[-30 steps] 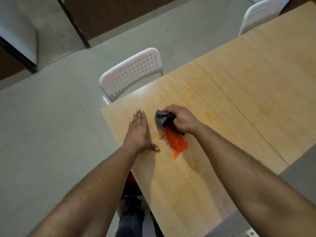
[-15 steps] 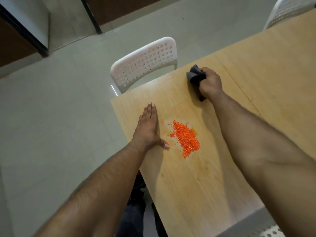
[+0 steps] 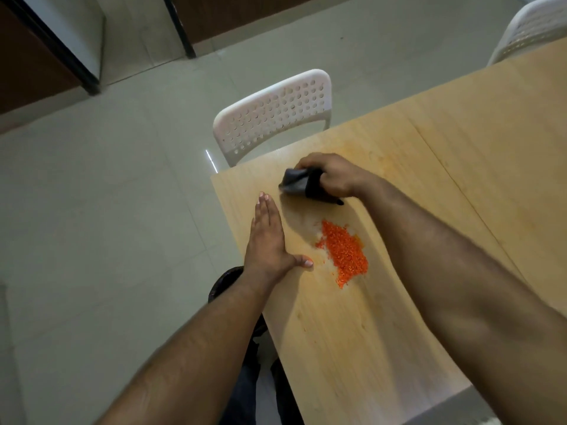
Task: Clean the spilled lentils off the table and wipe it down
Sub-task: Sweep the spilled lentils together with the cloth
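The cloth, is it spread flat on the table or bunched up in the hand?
Bunched up. The right hand grips the dark cloth as a wad, folds poking out past the fingers, its lower edge on the table.

The right hand covers part of the cloth. The table is cut off at the right and bottom edges. The second chair is cropped at the top right corner. A dark object lies partly hidden beneath the left forearm and table edge; its identity cannot be determined.
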